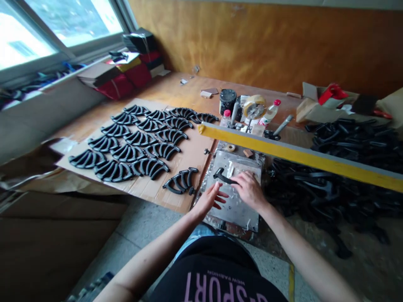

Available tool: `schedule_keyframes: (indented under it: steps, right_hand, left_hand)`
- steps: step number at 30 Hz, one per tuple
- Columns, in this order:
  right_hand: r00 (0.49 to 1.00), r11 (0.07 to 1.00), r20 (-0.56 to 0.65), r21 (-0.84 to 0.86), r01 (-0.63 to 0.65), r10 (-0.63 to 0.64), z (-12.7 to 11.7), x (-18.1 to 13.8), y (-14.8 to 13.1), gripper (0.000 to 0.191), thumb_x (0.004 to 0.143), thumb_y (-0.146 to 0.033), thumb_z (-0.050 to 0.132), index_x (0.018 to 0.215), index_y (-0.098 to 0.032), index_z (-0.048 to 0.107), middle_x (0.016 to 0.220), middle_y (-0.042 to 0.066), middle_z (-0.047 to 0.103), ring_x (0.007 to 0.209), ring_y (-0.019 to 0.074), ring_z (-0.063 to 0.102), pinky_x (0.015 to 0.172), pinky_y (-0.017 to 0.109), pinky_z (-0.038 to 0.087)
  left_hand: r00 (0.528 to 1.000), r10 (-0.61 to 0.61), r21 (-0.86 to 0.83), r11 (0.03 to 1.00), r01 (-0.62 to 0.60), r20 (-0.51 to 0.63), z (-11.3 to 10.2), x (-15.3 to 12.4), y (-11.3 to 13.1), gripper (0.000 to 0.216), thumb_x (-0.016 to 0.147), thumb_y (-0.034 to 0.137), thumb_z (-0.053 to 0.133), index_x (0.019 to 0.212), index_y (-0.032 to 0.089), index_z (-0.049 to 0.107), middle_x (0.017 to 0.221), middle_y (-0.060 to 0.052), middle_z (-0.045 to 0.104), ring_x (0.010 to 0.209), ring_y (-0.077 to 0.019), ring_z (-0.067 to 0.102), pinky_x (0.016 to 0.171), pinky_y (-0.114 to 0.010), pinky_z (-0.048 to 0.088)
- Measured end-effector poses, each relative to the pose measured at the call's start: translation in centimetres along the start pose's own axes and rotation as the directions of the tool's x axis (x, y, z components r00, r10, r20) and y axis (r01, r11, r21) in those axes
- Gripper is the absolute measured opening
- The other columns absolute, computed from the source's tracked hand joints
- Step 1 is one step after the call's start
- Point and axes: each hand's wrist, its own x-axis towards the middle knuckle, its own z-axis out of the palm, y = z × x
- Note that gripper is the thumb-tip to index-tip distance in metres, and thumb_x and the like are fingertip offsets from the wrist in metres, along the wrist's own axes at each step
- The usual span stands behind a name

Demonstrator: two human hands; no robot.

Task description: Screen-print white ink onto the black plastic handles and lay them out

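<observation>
My right hand point(249, 187) grips one end of a black curved handle point(223, 177) with a T-shaped head, over a grey metal plate point(242, 214). Just left of it, my left hand point(210, 199) has its fingers apart and holds nothing, close below the handle. A short row of similar black handles point(181, 181) lies on the cardboard sheet point(176, 202) to the left. Farther back on that cardboard, several more rows of black handles point(119, 153) are laid out in fans.
A yellow-edged bar point(283, 152) crosses above the bench toward the right. Beneath and behind it is a heap of black parts point(327, 184). Bottles point(271, 111), a tape roll point(254, 107) and a black tub point(227, 100) stand behind the plate. Boxes point(116, 82) line the window side.
</observation>
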Motion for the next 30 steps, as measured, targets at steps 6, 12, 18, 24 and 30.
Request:
schedule_keyframes:
  steps: [6,12,18,24,30]
  right_hand:
    - [0.962,0.966,0.13,0.133,0.222,-0.239,6.6,4.1,-8.0,0.026,0.094,-0.039,0.053,0.108,-0.023,0.069,0.096,0.008,0.065,0.097,0.0239,0.056,0.088,0.036,0.044]
    - [0.918,0.997,0.396,0.076,-0.018,-0.014,14.0,10.6,-8.4,0.033,0.097,-0.039,0.047,0.121,-0.025,0.065,0.103,0.008,0.066,0.1,0.0204,0.06,0.089,0.029,0.045]
    - [0.848,0.995,0.523,-0.005,-0.101,0.089,16.8,12.8,-9.1,0.037,0.098,-0.046,0.043,0.112,-0.021,0.067,0.106,0.01,0.066,0.097,0.0192,0.064,0.085,0.028,0.046]
    - [0.837,0.996,0.54,-0.045,-0.077,0.089,16.7,12.9,-10.8,0.035,0.09,-0.047,0.055,0.1,-0.017,0.069,0.101,0.014,0.067,0.098,0.0234,0.065,0.085,0.032,0.047]
    - [0.837,0.979,0.509,-0.124,-0.16,0.201,17.1,13.5,-11.4,0.032,0.082,-0.03,0.059,0.109,-0.015,0.068,0.11,0.016,0.064,0.095,0.0242,0.066,0.082,0.033,0.05]
  left_hand:
    - [0.882,0.048,-0.032,0.997,-0.071,-0.469,-7.4,-1.0,-4.8,0.06,0.08,0.073,0.043,0.075,0.015,0.057,0.071,-0.009,0.068,0.056,-0.0139,0.059,0.047,-0.022,0.041]
    - [0.715,-0.062,0.121,0.972,0.203,-0.697,-17.5,-1.7,-8.7,0.057,0.084,0.069,0.034,0.073,0.017,0.057,0.069,-0.012,0.07,0.054,-0.0164,0.06,0.046,-0.023,0.041]
    - [0.692,-0.101,0.134,0.951,0.278,-0.715,-19.8,-0.6,-10.4,0.053,0.085,0.063,0.04,0.07,0.017,0.06,0.054,-0.01,0.066,0.045,-0.0183,0.059,0.043,-0.025,0.04]
    - [0.712,-0.125,0.087,0.963,0.255,-0.691,-19.7,-0.1,-10.4,0.054,0.087,0.062,0.038,0.074,0.015,0.062,0.062,-0.013,0.07,0.05,-0.0201,0.064,0.044,-0.026,0.044]
    - [0.721,-0.167,-0.001,0.975,0.224,-0.673,-19.2,0.1,-10.1,0.053,0.089,0.06,0.037,0.078,0.014,0.062,0.069,-0.014,0.073,0.05,-0.0189,0.065,0.045,-0.027,0.047]
